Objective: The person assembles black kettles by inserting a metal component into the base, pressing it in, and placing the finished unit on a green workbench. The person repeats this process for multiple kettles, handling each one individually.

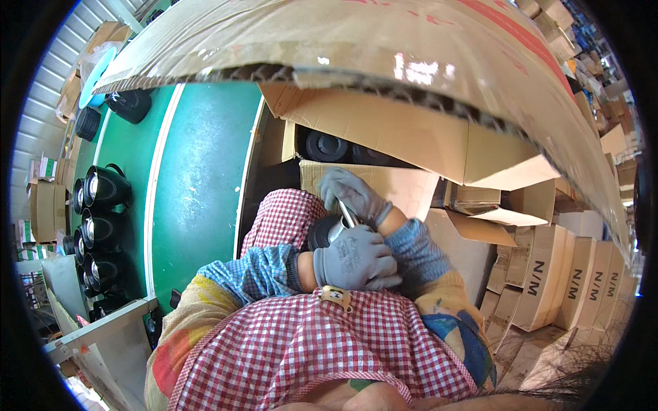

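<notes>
Both hands wear grey gloves and meet in front of my checked apron. My left hand (353,260) is closed around a black round part (321,233) with a shiny silver inside, much of it covered by the glove. Just beyond it, my right hand (353,195) is closed on a slim silver metal piece (348,214) that slants down toward the left hand. Whether this piece belongs to the black part or is separate, I cannot tell. Past the hands stands an open cardboard box (370,175) with black round parts (326,145) inside.
A large cardboard flap (329,41) arches across the top, close to the view. On the left runs a green conveyor belt (199,178); several black pots with shiny insides (103,229) stand along its far side. Cardboard boxes (545,277) are stacked at right.
</notes>
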{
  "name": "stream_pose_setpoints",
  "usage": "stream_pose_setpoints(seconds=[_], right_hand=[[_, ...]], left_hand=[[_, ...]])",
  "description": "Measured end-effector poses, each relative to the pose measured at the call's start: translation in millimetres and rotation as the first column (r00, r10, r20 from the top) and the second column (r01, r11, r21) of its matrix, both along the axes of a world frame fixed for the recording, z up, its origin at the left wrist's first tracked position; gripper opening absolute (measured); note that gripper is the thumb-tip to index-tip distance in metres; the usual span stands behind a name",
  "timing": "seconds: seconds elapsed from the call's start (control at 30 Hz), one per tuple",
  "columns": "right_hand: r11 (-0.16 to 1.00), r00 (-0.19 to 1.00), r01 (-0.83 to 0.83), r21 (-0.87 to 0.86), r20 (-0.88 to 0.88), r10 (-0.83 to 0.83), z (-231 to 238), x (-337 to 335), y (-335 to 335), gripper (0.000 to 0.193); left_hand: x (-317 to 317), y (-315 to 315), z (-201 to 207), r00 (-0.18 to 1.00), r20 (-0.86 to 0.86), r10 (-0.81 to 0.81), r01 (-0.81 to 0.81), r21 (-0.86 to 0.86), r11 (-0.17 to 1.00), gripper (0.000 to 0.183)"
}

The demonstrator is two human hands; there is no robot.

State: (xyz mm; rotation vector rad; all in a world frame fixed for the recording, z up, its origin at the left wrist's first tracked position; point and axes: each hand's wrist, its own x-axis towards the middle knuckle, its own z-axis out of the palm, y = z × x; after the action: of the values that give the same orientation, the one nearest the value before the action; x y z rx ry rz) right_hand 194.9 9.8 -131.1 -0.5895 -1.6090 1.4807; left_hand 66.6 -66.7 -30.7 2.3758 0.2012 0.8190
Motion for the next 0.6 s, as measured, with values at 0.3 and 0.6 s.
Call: stream_pose_setpoints(seconds=[0.3, 0.6], right_hand=[[0.897, 0.677, 0.215, 0.387, 0.602, -0.422, 55, 76, -70, 0.037], [0.432, 0.252, 0.891, 0.142, 0.638, -0.728, -19, 168, 31, 0.027]], left_hand=[[-63, 43, -7, 0.755, 0.638, -0.150, 0.626, -0.634, 0.454, 0.031], [-161, 1, -8, 0.923, -0.354, 0.153, 0.006, 0.411, 0.912, 0.032]])
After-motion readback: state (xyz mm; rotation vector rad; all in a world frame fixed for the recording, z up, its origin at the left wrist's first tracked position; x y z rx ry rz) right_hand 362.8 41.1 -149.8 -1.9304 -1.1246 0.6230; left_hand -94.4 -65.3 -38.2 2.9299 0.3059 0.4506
